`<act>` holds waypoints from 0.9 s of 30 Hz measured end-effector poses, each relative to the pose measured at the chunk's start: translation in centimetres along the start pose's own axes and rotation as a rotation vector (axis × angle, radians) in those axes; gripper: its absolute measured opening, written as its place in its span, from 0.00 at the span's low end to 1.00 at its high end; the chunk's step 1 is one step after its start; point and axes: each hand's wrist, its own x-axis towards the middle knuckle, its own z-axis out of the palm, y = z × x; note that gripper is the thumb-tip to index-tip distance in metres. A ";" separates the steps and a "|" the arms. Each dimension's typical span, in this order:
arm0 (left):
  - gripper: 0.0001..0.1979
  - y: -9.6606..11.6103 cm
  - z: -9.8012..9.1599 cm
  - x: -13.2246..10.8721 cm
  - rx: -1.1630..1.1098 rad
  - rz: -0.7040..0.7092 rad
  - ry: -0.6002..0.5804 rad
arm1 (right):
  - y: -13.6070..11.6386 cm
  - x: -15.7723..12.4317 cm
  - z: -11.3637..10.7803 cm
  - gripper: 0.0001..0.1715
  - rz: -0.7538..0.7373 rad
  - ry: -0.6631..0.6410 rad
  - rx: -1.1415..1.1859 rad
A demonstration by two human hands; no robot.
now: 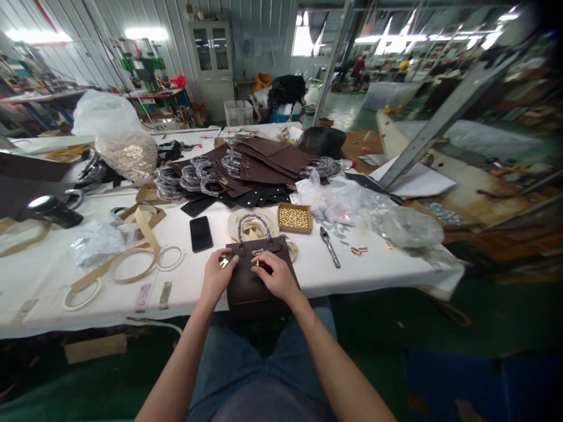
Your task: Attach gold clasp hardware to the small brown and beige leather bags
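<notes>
A dark brown handbag sits at the table's front edge, its wrapped handle standing up. At its left side is my left hand, closed on a small gold metal plate, with the thumb against the bag's front. My right hand pinches a small gold fitting over the bag's front, below a gold clasp bar. Its fingers partly hide that fitting, so its exact shape cannot be made out.
Around the bag are a phone, a box of gold studs, pliers, gold pieces and tape rolls. Brown bag panels are heaped behind. Plastic bags lie right; a metal post slants there.
</notes>
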 end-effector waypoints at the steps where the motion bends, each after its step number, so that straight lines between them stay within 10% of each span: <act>1: 0.18 -0.2 0.2 0.1 0.005 0.002 0.002 | -0.1 -0.1 0.4 0.07 -0.042 0.000 -0.095; 10: 0.09 1.2 1.4 1.6 0.149 0.046 -0.081 | -1.4 -3.4 4.0 0.11 -0.040 0.155 -0.601; 18: 0.15 2.7 1.4 2.2 0.085 -0.059 -0.080 | -0.9 -1.4 1.1 0.11 0.006 0.251 -0.468; 27: 0.30 1.8 3.4 1.0 -0.274 -0.129 -0.002 | -0.8 -0.9 -1.5 0.12 -0.328 0.121 -0.559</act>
